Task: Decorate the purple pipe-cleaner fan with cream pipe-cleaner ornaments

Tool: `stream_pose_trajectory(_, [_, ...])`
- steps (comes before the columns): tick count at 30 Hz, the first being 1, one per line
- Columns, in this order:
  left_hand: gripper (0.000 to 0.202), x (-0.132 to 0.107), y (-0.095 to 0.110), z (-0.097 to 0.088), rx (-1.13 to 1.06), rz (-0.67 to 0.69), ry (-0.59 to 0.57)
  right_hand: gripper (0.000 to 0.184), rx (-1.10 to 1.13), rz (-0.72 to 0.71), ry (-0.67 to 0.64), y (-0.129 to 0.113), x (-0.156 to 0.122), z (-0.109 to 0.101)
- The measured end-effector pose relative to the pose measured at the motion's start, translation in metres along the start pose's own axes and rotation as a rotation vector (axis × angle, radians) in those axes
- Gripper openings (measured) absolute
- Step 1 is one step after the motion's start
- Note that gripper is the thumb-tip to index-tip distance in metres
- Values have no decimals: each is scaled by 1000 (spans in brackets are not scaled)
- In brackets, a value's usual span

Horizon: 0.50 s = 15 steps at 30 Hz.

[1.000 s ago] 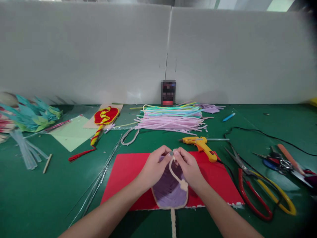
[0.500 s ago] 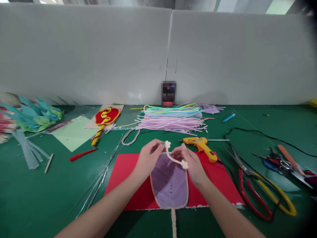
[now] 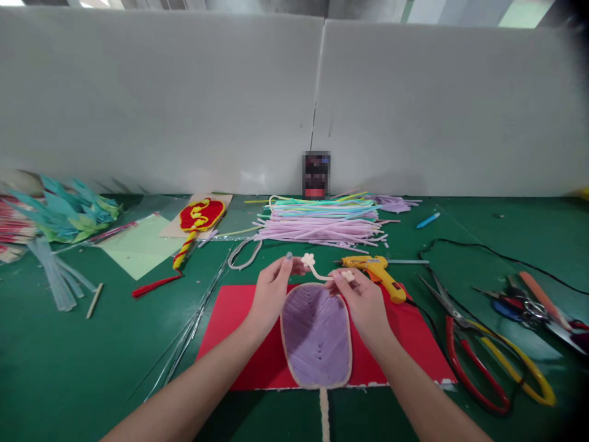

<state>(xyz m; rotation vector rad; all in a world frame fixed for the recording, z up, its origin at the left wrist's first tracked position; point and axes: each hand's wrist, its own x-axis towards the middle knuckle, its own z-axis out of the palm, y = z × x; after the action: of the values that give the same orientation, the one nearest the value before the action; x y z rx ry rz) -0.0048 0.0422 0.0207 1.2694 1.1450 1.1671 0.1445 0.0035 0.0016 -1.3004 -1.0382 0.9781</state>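
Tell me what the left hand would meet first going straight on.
The cream flower piece right at the left hand; beyond it, likely the pastel stick bundle, though depth is unclear.

No text, label, brand, number or sign can be read. The dark upright rectangle [image 3: 316, 175] by the wall is blurred into coarse squares, so any writing on it is hidden. On the yellow glue gun [image 3: 375, 270], any marking is too small to make out.
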Motion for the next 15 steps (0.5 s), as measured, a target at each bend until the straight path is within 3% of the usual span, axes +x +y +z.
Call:
stream_pose_trajectory(8, [22,4,-2,-1,52,13,-42,25,2,-2,-46,1,1,1])
stream_pose_trajectory(15, [20,5,-2,-3,30,-10,-11,24,119,74,-38,2,2,0])
